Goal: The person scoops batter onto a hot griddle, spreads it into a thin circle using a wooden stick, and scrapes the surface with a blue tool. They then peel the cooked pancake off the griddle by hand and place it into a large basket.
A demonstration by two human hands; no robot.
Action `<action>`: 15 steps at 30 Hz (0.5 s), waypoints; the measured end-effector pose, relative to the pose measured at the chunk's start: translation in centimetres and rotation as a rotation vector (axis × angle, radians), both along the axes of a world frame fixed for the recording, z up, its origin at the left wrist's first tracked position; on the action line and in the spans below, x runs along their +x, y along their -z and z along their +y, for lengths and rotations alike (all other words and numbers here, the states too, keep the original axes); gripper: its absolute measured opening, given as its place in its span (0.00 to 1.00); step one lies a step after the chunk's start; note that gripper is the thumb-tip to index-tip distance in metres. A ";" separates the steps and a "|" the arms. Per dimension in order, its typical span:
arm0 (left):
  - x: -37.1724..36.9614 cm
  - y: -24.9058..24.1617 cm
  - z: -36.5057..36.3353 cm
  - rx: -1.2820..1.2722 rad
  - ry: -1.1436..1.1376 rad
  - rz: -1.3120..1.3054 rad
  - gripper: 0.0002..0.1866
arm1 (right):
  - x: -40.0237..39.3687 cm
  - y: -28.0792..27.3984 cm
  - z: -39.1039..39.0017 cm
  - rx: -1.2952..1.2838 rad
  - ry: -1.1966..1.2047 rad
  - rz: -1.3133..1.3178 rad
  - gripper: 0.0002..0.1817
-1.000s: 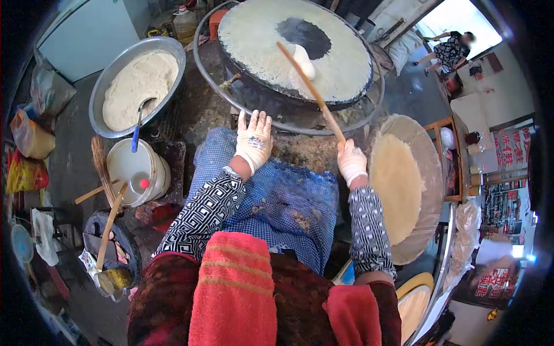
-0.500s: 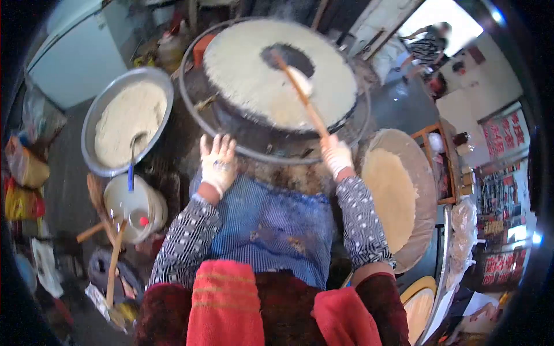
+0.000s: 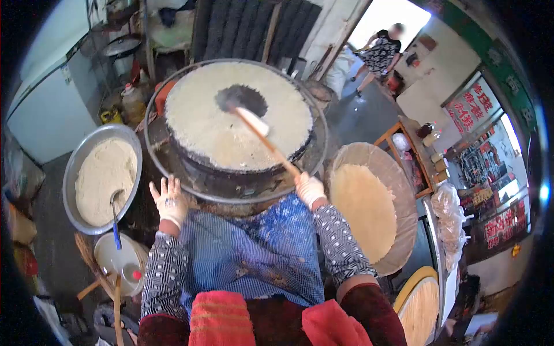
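A large round griddle (image 3: 203, 164) is covered with pale batter (image 3: 193, 115), with a dark bare patch at its middle. My gloved right hand (image 3: 309, 189) is wrapped round the wooden handle of a batter spreader (image 3: 268, 147). Its white blade (image 3: 254, 121) lies over the batter beside the dark patch. My left hand (image 3: 171, 202), also gloved, has its fingers spread near the metal ring (image 3: 231, 200) around the griddle. To the right of my right hand, a thin round pancake (image 3: 363, 210) rests on a wide plastic-lined round tray (image 3: 404, 225).
At left stands a metal basin (image 3: 70, 187) of batter holding a blue-handled ladle (image 3: 116, 228). Below it are a white bucket (image 3: 138, 254) and wooden sticks (image 3: 118, 305). A person (image 3: 381, 52) is near the bright doorway. A wooden shelf (image 3: 426, 155) stands at right.
The view has tilted up and shifted, showing more of the back wall and doorway. The spreader's blade has swung lower beside the dark patch. My left hand stays spread.
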State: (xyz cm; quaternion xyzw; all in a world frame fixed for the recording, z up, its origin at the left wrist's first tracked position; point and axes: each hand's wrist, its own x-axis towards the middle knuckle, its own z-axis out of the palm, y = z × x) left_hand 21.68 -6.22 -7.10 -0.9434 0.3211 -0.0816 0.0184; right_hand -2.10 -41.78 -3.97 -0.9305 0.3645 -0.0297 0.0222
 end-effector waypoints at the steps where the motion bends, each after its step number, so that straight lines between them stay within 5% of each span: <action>1: 0.6 0.4 0.3 -0.015 0.001 -0.036 0.33 | 0.1 0.8 -0.7 -0.069 -0.080 -0.058 0.17; 6: -2.5 -2.8 -1.1 -0.247 0.073 -0.025 0.26 | 2.3 -2.0 1.6 0.054 -0.113 -0.034 0.18; 9: -7.6 -2.1 -3.3 -0.356 0.255 0.052 0.25 | 1.3 -0.8 -0.4 0.023 0.025 0.046 0.19; 15: -9.0 0.8 -3.0 -0.342 0.302 0.043 0.29 | 1.7 -0.4 0.6 -0.091 -0.143 -0.071 0.16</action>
